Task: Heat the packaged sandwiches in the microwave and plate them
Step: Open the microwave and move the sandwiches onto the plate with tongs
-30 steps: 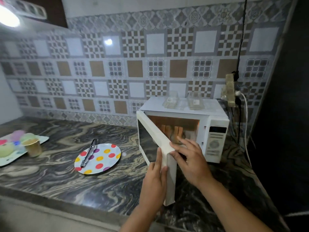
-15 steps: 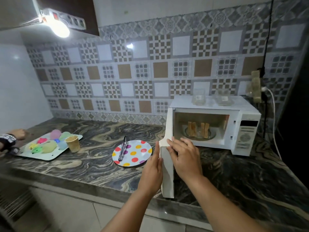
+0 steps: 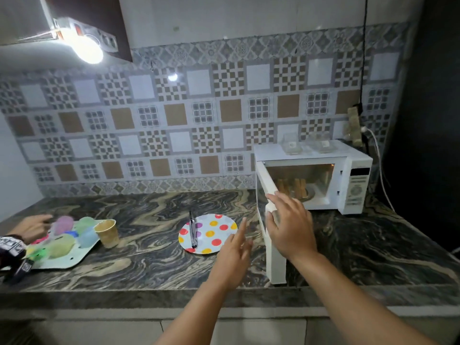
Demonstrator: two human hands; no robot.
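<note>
From my remote seat I note the microwave (image 3: 323,175) standing at the back right of the marbled counter (image 3: 149,265), its door (image 3: 270,227) swung wide toward the front edge. The right hand (image 3: 290,229) lies against the door's free edge, fingers spread and fairly straight, not curled round it as far as I can tell. The left hand (image 3: 235,255) hangs just left of the door, apart from it, fingers loose and index extended, holding nothing. Inside the cavity the sandwiches (image 3: 292,186) stand upright on the turntable; I cannot make out any wrapping on them. Two clear empty packages (image 3: 307,145) sit on the microwave's top. The dotted plate (image 3: 211,232) lies mid-counter, just left of the door, with dark tongs (image 3: 192,230) resting across its left part. Near the left edge I see a tray (image 3: 64,255) of pastel shapes, a paper cup (image 3: 106,232) beside it, and another person's hand (image 3: 32,229) at the tray's far side.
</note>
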